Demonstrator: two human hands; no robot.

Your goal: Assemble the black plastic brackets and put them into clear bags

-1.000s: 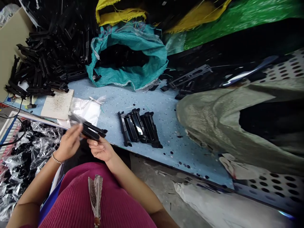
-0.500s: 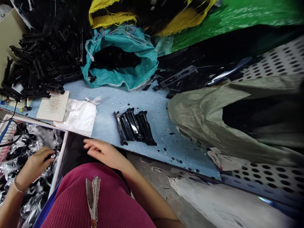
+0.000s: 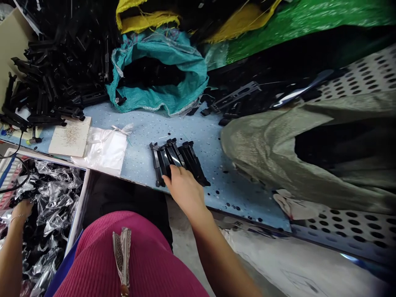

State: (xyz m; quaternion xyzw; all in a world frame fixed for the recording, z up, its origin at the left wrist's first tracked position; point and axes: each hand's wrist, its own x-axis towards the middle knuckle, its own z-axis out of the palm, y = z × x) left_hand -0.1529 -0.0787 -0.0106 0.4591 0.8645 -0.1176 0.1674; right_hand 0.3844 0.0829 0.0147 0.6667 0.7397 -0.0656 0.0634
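Observation:
On the blue speckled table lies a short row of slim black plastic parts (image 3: 192,163), side by side. My right hand (image 3: 185,187) is over the near end of the row, thumb and fingers closed on one of the parts; the fingertips are partly hidden. Far to the left, my left hand (image 3: 22,209) reaches down into a white-rimmed crate (image 3: 87,181). Clear plastic bags (image 3: 57,206) with black pieces fill the crate. The fingers of my left hand are largely out of sight among them.
A big heap of black parts (image 3: 52,78) covers the table's back left. Behind the row stands an open teal sack (image 3: 161,105); an olive sack (image 3: 256,140) lies to the right. A pale board (image 3: 69,138) and white plastic bags (image 3: 107,150) are near the front edge (image 3: 139,184).
My right hand has moved right, from beside the front edge onto the row of black parts. My left hand has gone further left and deeper into the crate.

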